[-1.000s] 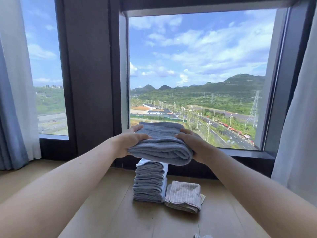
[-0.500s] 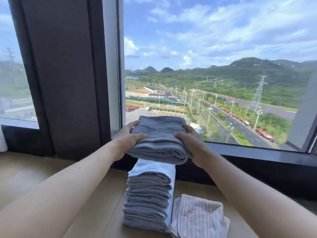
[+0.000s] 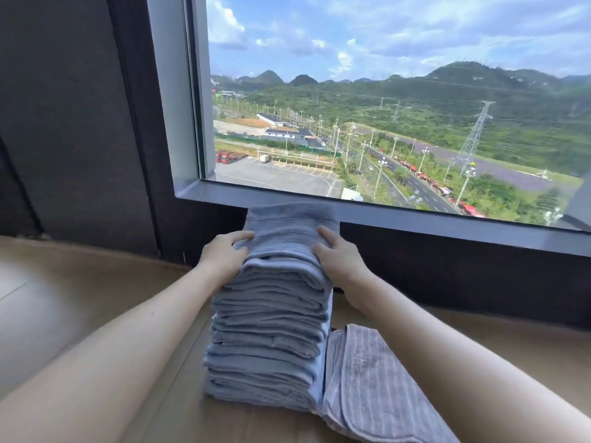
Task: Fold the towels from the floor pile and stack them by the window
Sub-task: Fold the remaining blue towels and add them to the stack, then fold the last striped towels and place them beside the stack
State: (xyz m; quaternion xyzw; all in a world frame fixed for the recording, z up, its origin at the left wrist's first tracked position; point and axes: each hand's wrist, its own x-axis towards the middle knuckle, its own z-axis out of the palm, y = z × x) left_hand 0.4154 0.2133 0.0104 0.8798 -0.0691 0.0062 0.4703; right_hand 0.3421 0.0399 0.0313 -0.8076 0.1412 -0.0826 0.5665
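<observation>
A tall stack of folded grey-blue towels (image 3: pixel 268 346) stands on the wooden floor just below the window. The top folded grey towel (image 3: pixel 287 228) lies on that stack. My left hand (image 3: pixel 224 254) grips its left side, thumb on top and fingers curled under the edge. My right hand (image 3: pixel 339 254) holds its right side the same way. A folded striped pale towel (image 3: pixel 374 385) lies flat on the floor, touching the stack's right side.
The dark window sill and frame (image 3: pixel 447 231) run right behind the stack. A dark wall panel (image 3: pixel 80 123) stands to the left. Bare wooden floor (image 3: pixel 64 298) spreads to the left and the right of the towels.
Both hands have lowered the grey towel from above the stack onto its top. The view has moved closer and tilted down.
</observation>
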